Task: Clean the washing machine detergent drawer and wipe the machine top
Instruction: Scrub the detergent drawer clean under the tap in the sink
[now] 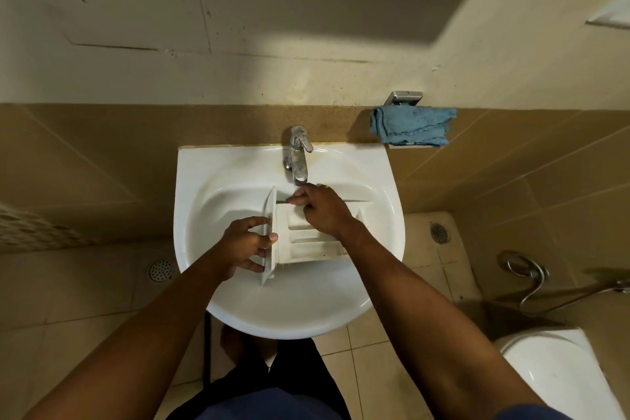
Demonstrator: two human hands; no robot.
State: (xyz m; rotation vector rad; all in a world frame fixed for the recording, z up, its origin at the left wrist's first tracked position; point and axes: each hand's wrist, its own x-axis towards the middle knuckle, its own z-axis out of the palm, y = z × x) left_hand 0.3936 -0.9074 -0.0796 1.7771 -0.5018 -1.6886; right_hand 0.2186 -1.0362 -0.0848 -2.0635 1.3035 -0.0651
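Observation:
A white detergent drawer (308, 242) lies across the bowl of a white sink (238, 303), its front panel to the left. My left hand (245, 244) grips that front panel, fingers curled round its edge. My right hand (322, 208) lies over the drawer's far side just below the tap (298, 157), fingertips pinching the drawer's back wall. Its palm hides part of the compartments. I cannot tell whether water runs from the tap.
A blue cloth (412, 126) hangs on a metal wall holder right of the tap. A toilet (559, 375) stands at the lower right, with a spray hose (531, 283) on the wall above it. Floor drains (162, 270) sit on both sides of the sink.

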